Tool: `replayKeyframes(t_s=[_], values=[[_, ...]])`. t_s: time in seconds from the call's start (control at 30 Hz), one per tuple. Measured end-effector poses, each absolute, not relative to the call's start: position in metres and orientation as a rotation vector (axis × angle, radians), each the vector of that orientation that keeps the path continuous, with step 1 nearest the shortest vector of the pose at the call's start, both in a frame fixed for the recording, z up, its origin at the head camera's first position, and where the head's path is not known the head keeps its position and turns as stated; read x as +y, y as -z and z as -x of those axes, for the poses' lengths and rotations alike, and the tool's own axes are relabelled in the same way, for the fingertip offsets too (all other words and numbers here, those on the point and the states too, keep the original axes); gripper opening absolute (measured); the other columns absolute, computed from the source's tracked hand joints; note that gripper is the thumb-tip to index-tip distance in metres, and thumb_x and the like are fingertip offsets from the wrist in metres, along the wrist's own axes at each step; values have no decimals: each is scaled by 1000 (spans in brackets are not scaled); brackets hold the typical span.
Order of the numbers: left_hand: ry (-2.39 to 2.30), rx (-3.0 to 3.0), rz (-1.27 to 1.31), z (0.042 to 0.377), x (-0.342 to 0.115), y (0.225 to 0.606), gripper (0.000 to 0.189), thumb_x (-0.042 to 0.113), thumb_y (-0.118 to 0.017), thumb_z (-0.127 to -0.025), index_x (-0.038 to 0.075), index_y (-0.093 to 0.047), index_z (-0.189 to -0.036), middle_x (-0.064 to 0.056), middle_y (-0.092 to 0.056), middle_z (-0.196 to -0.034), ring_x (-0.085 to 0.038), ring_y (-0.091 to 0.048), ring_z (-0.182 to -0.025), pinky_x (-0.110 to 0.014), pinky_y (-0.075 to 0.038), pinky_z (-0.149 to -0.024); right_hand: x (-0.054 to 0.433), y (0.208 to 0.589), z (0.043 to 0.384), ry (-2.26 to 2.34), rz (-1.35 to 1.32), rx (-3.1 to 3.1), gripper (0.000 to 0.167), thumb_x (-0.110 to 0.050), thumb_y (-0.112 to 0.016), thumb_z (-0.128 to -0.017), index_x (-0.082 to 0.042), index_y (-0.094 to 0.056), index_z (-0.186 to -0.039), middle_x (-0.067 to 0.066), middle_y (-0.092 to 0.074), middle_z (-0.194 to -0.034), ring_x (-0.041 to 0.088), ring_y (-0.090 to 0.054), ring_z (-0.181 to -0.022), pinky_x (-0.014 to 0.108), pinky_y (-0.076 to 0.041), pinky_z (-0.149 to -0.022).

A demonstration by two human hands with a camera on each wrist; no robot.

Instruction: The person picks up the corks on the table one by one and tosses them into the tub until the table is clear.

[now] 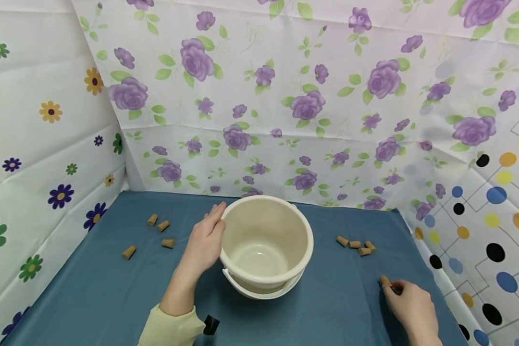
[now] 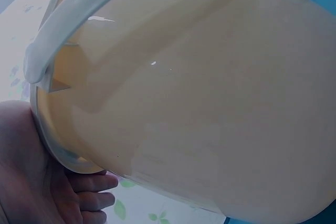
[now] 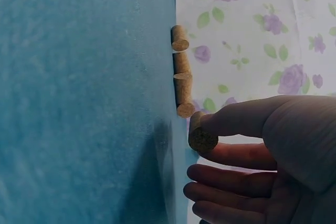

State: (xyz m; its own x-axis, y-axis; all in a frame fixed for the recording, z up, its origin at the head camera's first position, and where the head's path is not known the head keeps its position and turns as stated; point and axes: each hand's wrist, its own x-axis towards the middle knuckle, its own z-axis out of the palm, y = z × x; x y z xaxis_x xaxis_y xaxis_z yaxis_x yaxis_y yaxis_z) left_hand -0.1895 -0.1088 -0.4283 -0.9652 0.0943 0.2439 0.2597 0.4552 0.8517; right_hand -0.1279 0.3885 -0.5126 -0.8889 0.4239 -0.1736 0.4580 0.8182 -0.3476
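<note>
A cream plastic bucket [image 1: 265, 283] stands in the middle of the table, its handle [image 2: 73, 30] hanging down at the near side. My left hand [image 1: 207, 239] rests against the left side of the rim, fingers extended along the outside. Between thumb and index finger, my right hand [image 1: 411, 305] pinches a cork [image 3: 203, 135] near the table's right side. The other three fingers of that hand are held apart from the cork. Beyond it lie several more corks [image 1: 354, 244], grouped close together. Inside, the bucket's bottom shows bare.
Several loose corks [image 1: 167, 243] lie spread out on the left part of the table. A blue cloth [image 1: 328, 312] covers the tabletop. Patterned sheets hang at the back [image 1: 281, 158], left and right, right up to the table's edges.
</note>
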Motion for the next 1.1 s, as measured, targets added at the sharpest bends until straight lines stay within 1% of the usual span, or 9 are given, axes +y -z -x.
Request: replayKeyframes(t_s=[0.1,0.2,0.27,0.37,0.57,0.87,1.1], values=[[1529,-2536,316,190,-109,428,51,19,-38,-116,4,-38,-165,-14,-35,-170,-31,-22,-161,-54,-10,-133,387,508,127,594,-707,2926,44,-31,-72,-101,8,-73,-123,27,-72,-108,37,-70,-88,52,-58,-69],[1525,-2533,319,190,-109,429,51,18,-38,-116,3,-38,-165,-14,-35,-170,-31,-22,-161,-54,-10,-132,386,502,127,599,-695,2951,46,-33,-71,-102,7,-73,-125,32,-70,-116,43,-69,-96,55,-58,-73],[1527,-2530,316,190,-109,429,51,18,-38,-116,3,-38,-165,-14,-35,-170,-31,-22,-161,-54,-10,-133,385,497,126,605,-681,2979,47,-34,-71,-102,6,-73,-126,33,-69,-121,47,-68,-102,57,-59,-76],[1532,-2528,315,189,-109,429,51,18,-38,-116,4,-38,-165,-14,-35,-170,-31,-22,-161,-54,-10,-133,383,489,126,618,-647,3022,48,-36,-69,-103,5,-72,-128,34,-69,-125,49,-68,-107,60,-58,-78],[1541,-2545,314,189,-109,428,51,19,-37,-117,6,-36,-166,-14,-32,-171,-31,-20,-162,-54,-8,-133,378,470,125,619,-638,3088,49,-36,-69,-103,4,-71,-131,33,-68,-127,51,-66,-109,62,-58,-79],[1550,-2550,297,188,-108,427,51,19,-37,-117,6,-37,-166,-14,-32,-171,-30,-20,-162,-52,-9,-133,369,443,125,669,-598,3151,50,-35,-64,-106,3,-68,-138,34,-65,-135,51,-63,-118,63,-56,-86],[1552,-2549,292,188,-108,427,51,21,-37,-117,7,-37,-166,-13,-32,-171,-30,-20,-162,-53,-9,-133,363,432,126,678,-552,3197,48,-35,-65,-107,3,-68,-137,33,-66,-133,50,-63,-116,63,-55,-86]])
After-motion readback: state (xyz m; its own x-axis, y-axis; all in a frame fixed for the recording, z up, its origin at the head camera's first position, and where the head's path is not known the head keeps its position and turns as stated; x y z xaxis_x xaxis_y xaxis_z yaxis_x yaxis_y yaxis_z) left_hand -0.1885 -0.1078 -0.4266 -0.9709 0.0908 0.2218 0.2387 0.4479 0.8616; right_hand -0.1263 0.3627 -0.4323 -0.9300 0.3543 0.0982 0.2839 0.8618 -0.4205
